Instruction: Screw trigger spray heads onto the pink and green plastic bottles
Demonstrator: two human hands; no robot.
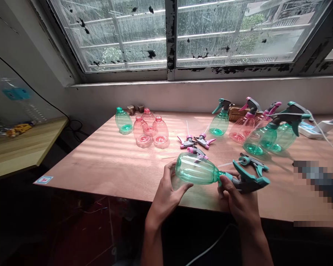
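A translucent green spray bottle (196, 169) lies sideways above the table's front edge, its base to the left and its teal-and-grey trigger head (251, 181) to the right. My left hand (166, 192) cups the base end, fingers curled behind it and thumb below. At the neck, my right hand (238, 201) pinches the collar with the thumb in front; its other fingers are partly hidden. Behind the right hand lies a loose teal trigger head (254, 164) with a pale tube. Several pink-and-grey trigger heads (187, 142) rest just beyond the bottle.
On the wooden table (100, 162), a headless green bottle (123, 121) and three headless pink bottles (160, 131) stand at back left. Several bottles with heads, including a green one (219, 122), stand at back right, near a white power strip (312, 129) and cable. A window (122, 37) is behind.
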